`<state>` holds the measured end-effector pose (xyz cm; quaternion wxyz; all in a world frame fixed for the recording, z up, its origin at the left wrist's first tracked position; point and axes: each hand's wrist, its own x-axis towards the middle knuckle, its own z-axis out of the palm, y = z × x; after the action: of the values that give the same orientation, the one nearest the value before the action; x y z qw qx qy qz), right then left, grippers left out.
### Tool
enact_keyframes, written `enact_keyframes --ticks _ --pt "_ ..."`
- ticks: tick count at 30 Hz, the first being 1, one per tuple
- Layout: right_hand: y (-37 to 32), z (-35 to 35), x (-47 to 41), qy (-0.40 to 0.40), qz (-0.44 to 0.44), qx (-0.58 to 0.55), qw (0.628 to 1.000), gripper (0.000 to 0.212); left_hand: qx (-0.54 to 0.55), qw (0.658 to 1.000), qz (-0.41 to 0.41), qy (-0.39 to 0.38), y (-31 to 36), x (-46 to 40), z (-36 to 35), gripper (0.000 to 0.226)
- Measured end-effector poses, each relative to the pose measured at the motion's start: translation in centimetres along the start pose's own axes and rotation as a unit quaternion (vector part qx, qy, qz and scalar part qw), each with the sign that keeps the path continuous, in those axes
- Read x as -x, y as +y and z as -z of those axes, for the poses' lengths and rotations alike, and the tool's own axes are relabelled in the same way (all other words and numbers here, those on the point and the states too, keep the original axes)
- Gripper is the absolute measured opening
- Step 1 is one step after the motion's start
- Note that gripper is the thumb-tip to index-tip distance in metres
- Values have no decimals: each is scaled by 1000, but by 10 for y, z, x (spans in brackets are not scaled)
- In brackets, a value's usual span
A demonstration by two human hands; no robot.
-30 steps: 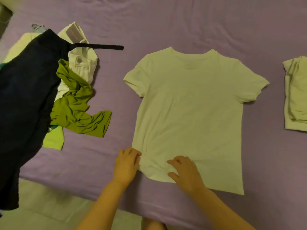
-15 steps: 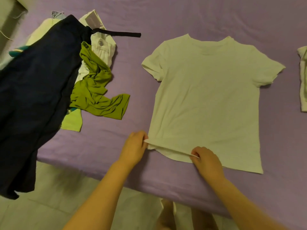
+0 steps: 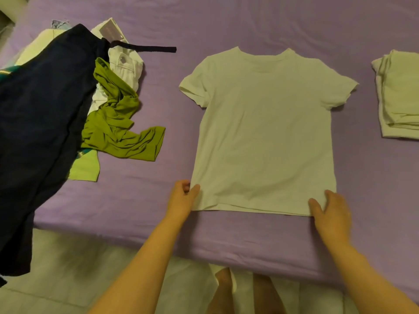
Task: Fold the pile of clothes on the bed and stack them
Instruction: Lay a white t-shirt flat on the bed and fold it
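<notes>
One white T-shirt (image 3: 265, 132) spread flat near the bed's (image 3: 249, 19) front edge, neck toward the far side. Left hand (image 3: 181, 198) pinches its bottom left hem corner. Right hand (image 3: 331, 214), fingers straight, rests on the bottom right corner. One unfolded pile (image 3: 68, 105) at the left edge. One folded stack (image 3: 399, 96) at the right edge.

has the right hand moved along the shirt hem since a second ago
Yes. The right hand slid rightward along the hem, from the middle of the shirt to its right bottom corner.
</notes>
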<state>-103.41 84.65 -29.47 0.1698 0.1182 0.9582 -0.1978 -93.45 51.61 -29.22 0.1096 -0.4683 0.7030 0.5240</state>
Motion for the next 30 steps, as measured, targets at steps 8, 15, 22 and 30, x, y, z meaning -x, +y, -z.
enact_keyframes --ticks 8,15,22,30 --pt "12 14 -18 14 -120 -206 971 31 104 991 83 32 -2 10 -28 23" --pt "49 23 -12 10 -151 -213 965 30 -60 998 19 28 -21 9 2 13" --pt "43 15 2 35 -76 -43 996 47 -224 970 -4 98 -10 20 -19 62" --pt "-15 18 -16 -84 68 -107 988 32 -166 978 -99 79 47 32 -59 51"
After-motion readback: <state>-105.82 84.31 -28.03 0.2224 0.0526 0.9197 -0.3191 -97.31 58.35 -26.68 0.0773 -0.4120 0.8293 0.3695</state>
